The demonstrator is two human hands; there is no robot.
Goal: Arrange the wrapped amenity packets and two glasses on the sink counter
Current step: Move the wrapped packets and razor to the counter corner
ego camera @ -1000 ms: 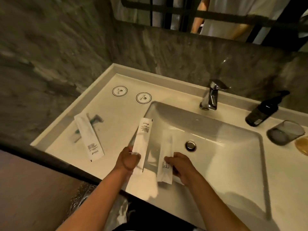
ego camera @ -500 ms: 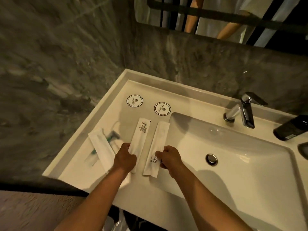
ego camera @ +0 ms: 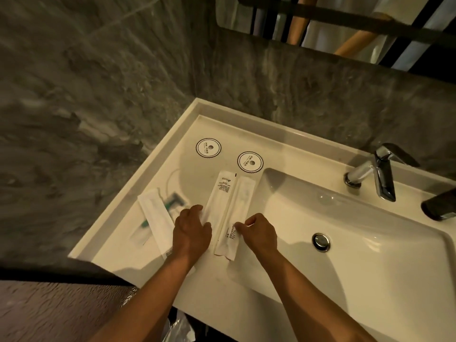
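Observation:
Two long white wrapped packets lie side by side on the white counter, left of the basin. My left hand holds the lower end of the left packet. My right hand pinches the edge of the right packet, printed "BRUSHING TEETH". The two packets touch along their long sides and point toward two round paper coasters. A third white packet lies further left, across a clear-wrapped green item. No glass is in view.
The sink basin with its drain fills the right side. A chrome faucet stands behind it and a dark bottle lies at the right edge. Grey marble walls close the left and back. A mirror hangs above.
Both hands carried their packets left, from over the basin to the counter, and laid them down together. The view has swung left, so the tumbler at the right is out of frame.

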